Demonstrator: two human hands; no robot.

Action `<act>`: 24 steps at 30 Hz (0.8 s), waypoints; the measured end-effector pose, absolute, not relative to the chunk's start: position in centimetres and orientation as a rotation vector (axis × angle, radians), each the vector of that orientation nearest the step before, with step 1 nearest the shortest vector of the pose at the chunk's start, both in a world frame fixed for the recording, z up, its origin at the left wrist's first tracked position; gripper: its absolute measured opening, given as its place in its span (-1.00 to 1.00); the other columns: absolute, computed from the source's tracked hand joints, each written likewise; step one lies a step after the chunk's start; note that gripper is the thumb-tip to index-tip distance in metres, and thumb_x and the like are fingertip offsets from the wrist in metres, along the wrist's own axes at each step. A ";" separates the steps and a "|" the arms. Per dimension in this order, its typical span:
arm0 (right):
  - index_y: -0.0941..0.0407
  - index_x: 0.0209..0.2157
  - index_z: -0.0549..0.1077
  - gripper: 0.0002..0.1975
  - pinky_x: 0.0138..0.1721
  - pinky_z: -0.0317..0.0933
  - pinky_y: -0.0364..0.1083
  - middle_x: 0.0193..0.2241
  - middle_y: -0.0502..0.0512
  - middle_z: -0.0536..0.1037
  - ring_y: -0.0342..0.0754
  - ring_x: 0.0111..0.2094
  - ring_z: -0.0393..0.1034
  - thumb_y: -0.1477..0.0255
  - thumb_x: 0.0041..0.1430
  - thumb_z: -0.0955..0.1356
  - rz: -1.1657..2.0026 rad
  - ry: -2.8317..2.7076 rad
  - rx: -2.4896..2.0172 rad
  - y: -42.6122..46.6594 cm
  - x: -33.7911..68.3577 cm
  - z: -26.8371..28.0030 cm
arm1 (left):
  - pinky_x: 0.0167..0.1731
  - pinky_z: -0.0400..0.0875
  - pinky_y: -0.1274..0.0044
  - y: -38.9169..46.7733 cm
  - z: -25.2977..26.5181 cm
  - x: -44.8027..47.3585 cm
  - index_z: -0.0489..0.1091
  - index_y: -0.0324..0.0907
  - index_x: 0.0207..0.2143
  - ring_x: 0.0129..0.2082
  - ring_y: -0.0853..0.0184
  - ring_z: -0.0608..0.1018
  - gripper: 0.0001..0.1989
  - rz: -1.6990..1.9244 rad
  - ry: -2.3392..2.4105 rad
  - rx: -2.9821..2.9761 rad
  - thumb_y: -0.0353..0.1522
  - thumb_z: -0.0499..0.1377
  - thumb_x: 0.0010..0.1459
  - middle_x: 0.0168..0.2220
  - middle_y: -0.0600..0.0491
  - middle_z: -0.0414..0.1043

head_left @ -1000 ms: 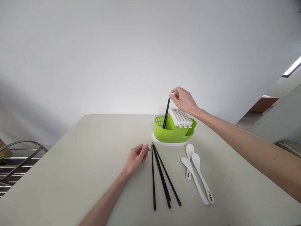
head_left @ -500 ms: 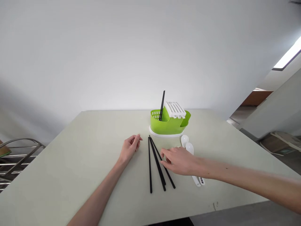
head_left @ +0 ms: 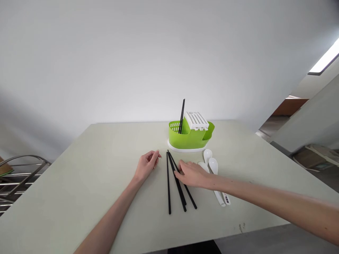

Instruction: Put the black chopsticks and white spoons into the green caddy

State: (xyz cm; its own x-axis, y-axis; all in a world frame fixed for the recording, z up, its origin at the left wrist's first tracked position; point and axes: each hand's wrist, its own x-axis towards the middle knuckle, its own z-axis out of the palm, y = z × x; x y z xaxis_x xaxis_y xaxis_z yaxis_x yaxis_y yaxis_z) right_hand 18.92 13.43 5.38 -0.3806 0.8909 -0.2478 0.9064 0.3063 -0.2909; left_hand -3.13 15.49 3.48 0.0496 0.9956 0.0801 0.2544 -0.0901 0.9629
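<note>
White spoons (head_left: 213, 165) partly covered by right hand (head_left: 193, 174); cannot tell if its grip holds chopsticks (head_left: 180, 190); left hand (head_left: 147, 164) loosely clenched

Loose black chopsticks (head_left: 179, 188), four, slim and straight. Lie flat on the surface (head_left: 119, 144), bunched at the far tips, spread at the near ends, partly hidden on the right. Two matching chopsticks (head_left: 182, 116), close together. Lean slightly right, steeply upright in the left compartment of the green holder (head_left: 186, 141). Sits just beyond the loose set, with white base (head_left: 185, 150) and slotted white top (head_left: 196, 121).
</note>
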 end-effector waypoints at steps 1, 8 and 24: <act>0.12 -0.11 0.39 -0.70 -0.29 0.23 0.02 -0.17 0.30 0.62 0.26 -0.13 0.55 0.21 0.40 0.20 -0.588 2.504 1.714 13.4 18.8 5.4 | -0.54 0.18 0.57 15.5 3.5 -3.1 0.46 -0.18 -0.37 -0.61 0.45 0.27 -0.44 1.107 1.324 1.482 0.14 0.12 0.25 -0.59 0.17 0.25; 0.11 -0.10 0.37 -0.74 -0.36 0.21 0.02 -0.22 0.26 0.62 0.25 -0.24 0.55 0.26 0.36 0.19 -0.551 2.489 1.676 13.6 18.8 5.5 | -0.53 0.18 0.56 15.4 3.6 -3.0 0.46 -0.19 -0.36 -0.59 0.44 0.26 -0.45 1.100 1.321 1.501 0.12 0.12 0.26 -0.61 0.16 0.25; 0.25 -0.09 0.46 -0.80 -0.30 0.21 0.02 -0.26 0.39 0.64 0.26 -0.24 0.59 0.56 0.30 0.26 -0.234 2.455 1.509 13.7 17.8 7.1 | -0.52 0.19 0.55 15.1 3.3 -2.9 0.48 -0.17 -0.39 -0.59 0.43 0.29 -0.46 1.067 1.339 1.552 0.12 0.12 0.26 -0.58 0.16 0.29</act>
